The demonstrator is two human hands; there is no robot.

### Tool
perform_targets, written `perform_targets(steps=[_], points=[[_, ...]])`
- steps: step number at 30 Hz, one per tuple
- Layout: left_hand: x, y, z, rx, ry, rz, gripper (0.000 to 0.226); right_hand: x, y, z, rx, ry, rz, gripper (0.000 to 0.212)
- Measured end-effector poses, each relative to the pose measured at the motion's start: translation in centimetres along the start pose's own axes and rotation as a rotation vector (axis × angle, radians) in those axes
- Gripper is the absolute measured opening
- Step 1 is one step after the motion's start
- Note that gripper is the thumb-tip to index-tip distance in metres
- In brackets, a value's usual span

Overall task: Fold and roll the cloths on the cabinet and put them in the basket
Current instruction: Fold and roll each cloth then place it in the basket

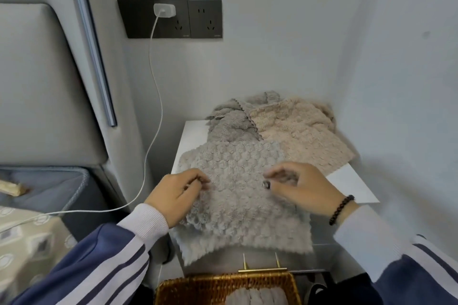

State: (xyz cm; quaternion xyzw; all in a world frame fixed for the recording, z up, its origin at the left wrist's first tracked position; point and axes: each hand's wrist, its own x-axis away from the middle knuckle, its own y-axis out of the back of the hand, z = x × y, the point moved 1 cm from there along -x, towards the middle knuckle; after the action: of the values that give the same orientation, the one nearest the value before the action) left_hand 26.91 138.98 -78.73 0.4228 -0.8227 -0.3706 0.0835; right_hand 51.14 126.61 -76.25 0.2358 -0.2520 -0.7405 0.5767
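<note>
Grey cloth point(244, 188) lies spread on the white cabinet point(352, 184), near edge hanging over the front toward the wicker basket point(198, 287) at 6 o'clock — handy for dropping rolls in. Left hand point(177, 193) and right hand point(302, 188) each pinch its pile mid-cloth, apparently gathering a fold; beige cloth point(297, 134) and darker grey cloth point(228, 121) wait at 12 o'clock.

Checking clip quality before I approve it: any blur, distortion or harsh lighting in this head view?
Head view: light is soft and even, no glare, only faint shadows. Wide-angle distortion bends the headboard trim and walls. Motion blur smears the left hand, right hand and sleeves. The grey cloth and basket look soft; the wall sockets read fairly clearly.
</note>
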Motion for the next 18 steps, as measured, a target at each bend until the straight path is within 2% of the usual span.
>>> perform_targets(steps=[1,3,5,8,12,15,18], points=[[-1.0,-0.7,-0.1,-0.073,-0.019,-0.019,0.026,-1.1,-0.6,0.2,0.015,0.015,-0.080,0.022],[-2.9,-2.5,0.0,-0.226,-0.074,0.024,0.036,-3.2,-2.5,0.4,0.108,0.057,-0.115,0.032],[-4.3,-4.4,0.2,-0.392,-0.130,0.105,0.048,-5.2,-4.8,0.1,0.275,0.122,-0.030,0.040],[-5.4,-5.6,1.3,-0.619,-0.074,0.257,0.063,-7.2,-7.1,-1.7,0.608,0.132,0.143,0.052],[-5.7,-4.4,3.6,-0.665,-0.028,0.302,0.102,-7.9,-5.9,-4.0,0.768,0.023,0.220,0.071],[-6.0,-3.5,4.7,-0.677,0.044,0.269,0.092,-7.9,-4.2,-5.3,0.767,-0.083,0.188,0.078],[-6.5,-2.5,5.4,-0.622,0.188,0.204,0.077,-8.5,-3.2,-6.3,0.750,-0.156,0.128,0.082]])
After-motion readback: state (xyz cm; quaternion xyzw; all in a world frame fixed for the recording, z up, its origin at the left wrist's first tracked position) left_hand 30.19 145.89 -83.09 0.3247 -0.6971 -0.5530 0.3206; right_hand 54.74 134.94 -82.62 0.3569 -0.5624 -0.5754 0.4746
